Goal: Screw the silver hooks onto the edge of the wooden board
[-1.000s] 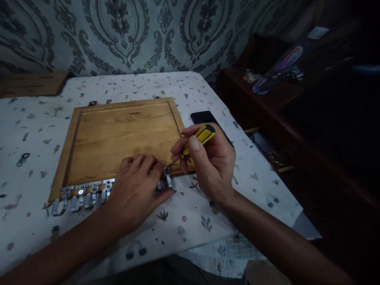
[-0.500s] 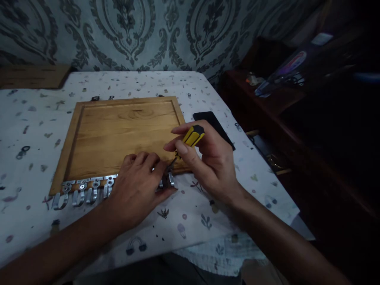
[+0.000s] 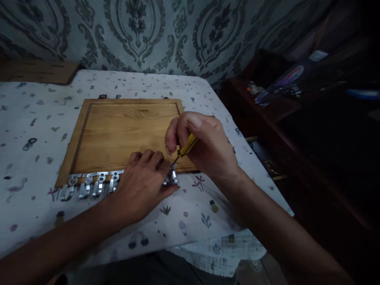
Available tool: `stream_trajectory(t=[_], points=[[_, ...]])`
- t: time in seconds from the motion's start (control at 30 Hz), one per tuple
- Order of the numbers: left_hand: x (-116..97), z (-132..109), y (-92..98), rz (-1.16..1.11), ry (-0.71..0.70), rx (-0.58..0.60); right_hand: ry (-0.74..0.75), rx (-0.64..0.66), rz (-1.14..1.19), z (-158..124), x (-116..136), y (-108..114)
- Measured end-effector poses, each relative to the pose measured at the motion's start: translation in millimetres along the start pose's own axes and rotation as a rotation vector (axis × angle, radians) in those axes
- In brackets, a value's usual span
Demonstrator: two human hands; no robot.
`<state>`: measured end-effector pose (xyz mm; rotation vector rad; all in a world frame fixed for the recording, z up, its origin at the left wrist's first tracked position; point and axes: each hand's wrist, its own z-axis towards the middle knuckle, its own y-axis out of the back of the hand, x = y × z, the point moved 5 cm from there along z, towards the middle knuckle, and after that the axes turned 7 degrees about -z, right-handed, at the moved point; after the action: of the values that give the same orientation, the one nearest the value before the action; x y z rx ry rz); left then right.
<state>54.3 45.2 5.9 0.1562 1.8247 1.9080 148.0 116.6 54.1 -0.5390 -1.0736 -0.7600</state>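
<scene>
A framed wooden board (image 3: 124,130) lies on the table, with several silver metal hooks (image 3: 101,184) in a row along its near edge. My left hand (image 3: 145,186) presses over that edge, thumb and fingers closed around a metal hook (image 3: 174,177) near the right corner, partly hidden by the fingers. In my right hand (image 3: 208,144) is a screwdriver (image 3: 187,146) with a yellow and black handle. Its shaft slants down to the left, and the tip reaches the hook beside my left fingers. Exact contact with a screw is too small to make out.
A patterned white cloth (image 3: 202,225) covers the table. Flat brown cardboard (image 3: 41,71) lies at the back left. Patterned wallpaper (image 3: 136,35) rises behind. To the right stands dark reddish furniture (image 3: 258,114) with a clear plastic item (image 3: 282,83) on it.
My right hand has rolled over the screwdriver, its fingers now curled around the handle's top. My left hand stays on the hook. The whole view has shifted slightly.
</scene>
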Motion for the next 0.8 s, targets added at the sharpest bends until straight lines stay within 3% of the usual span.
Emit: stream_trajectory(t=[0.13, 0.37, 0.8], points=[[0.3, -2.2, -0.7, 0.001, -0.013, -0.017, -0.118, 0.090, 0.201, 5.2, -4.0, -3.9], [0.0, -3.3, -1.9, -0.010, -0.033, -0.073, -0.197, 0.102, 0.203, 5.4, -3.9, -5.4], [0.6, -3.7, -2.9, -0.031, -0.035, -0.073, -0.127, -0.519, -0.019, -16.1, 4.0, -11.2]])
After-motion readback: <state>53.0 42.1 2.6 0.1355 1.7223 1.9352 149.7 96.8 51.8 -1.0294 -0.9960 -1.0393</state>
